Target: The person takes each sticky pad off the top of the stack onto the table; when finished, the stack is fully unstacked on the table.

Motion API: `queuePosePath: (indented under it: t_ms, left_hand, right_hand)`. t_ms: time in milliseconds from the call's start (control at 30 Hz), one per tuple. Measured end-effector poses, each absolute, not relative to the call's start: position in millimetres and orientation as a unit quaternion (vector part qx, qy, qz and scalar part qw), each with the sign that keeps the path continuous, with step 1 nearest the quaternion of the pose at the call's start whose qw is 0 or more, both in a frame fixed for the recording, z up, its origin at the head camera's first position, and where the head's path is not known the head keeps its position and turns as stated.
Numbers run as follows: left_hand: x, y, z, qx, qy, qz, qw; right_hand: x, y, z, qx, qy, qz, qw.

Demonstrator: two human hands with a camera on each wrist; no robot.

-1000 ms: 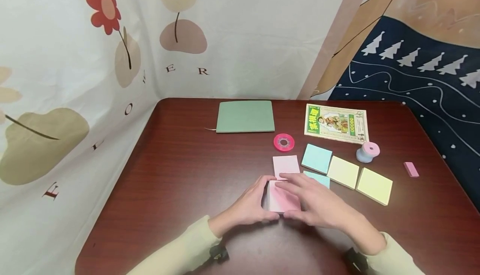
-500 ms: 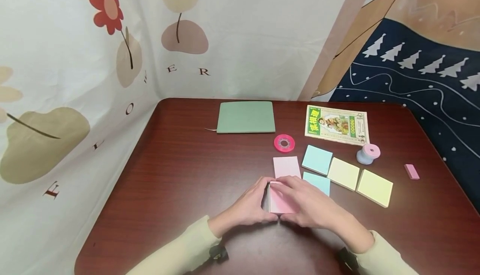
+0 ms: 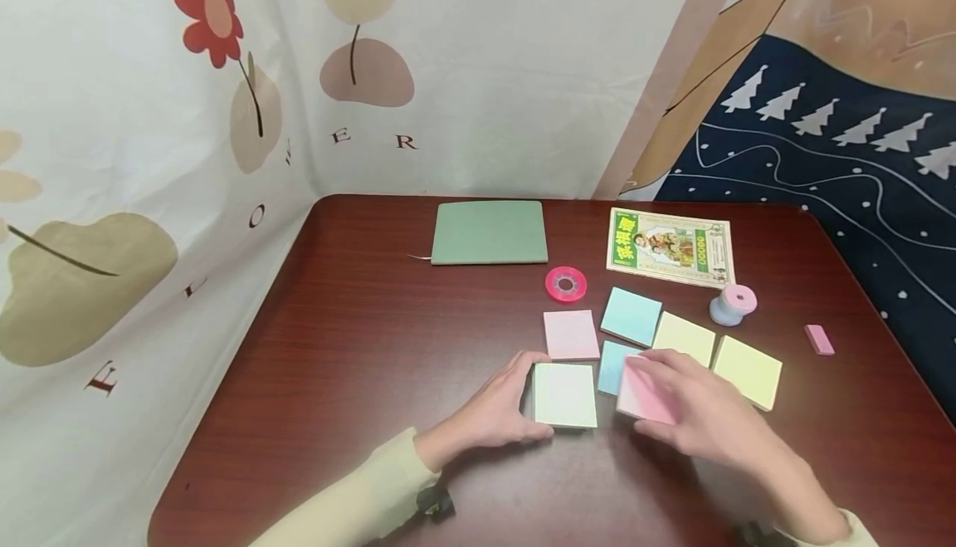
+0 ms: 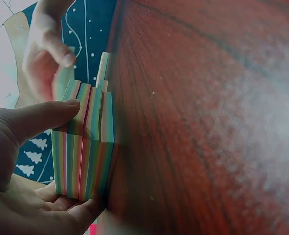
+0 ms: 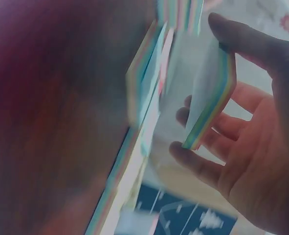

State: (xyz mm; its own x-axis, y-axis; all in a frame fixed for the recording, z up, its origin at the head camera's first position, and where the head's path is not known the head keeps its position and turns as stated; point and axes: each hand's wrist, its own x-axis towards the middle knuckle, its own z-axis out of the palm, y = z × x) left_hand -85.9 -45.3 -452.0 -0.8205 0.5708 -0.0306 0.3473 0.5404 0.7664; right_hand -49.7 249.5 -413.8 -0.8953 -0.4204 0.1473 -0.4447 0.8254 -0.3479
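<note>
The right hand (image 3: 698,406), in the lower part of the head view and right of centre, holds a pink pad (image 3: 644,393) between the thumb at one edge and the fingers at the opposite edge. In the right wrist view, the pad is clear of the tabletop (image 3: 358,348), its banded paper edges showing.

The left hand (image 3: 499,410), at lower centre, grips a stack of pads (image 3: 565,395) from its left side, thumb on the near edge and fingers round the far edge. The stack's top is pale green-white, and the left wrist view shows many coloured layers in its sides.

A pale pink pad (image 3: 571,334) lies just above the stack in the frame. To the right are a lower blue pad (image 3: 611,367), partly covered from sight by the held pad, an upper blue pad (image 3: 631,315) and two yellow pads (image 3: 749,371).

For a clean carry, the right hand would do best to keep an even, light pinch so the sheets do not fan or bend, and to hold the pad high enough to miss its neighbours. The left hand should steady the stack without squeezing, keeping its layers squared.
</note>
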Motion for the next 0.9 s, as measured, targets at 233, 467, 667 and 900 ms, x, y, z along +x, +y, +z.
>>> queuePosePath:
  t_ms: [233,467,667,900]
  left_hand:
    - [-85.5,-46.4,-450.8,0.259,0.866,0.404,0.144]
    - [-85.4,-45.9,-451.8,0.258,0.867,0.402,0.142]
    - [-84.7,-45.8,-452.2,0.26,0.866,0.403,0.144]
    - [-85.0,-45.8,-451.1,0.261,0.866,0.402,0.142]
  right_hand:
    - [-36.9,282.5,-424.1,0.17,-0.972,0.164,0.003]
    - [-35.2,286.1,-431.6,0.183,-0.971,0.153,0.013]
    - [-37.2,285.9,-436.9,0.184,-0.971,0.154,0.012]
    - [-37.5,284.0,-431.1,0.197,-0.971,0.133,0.041]
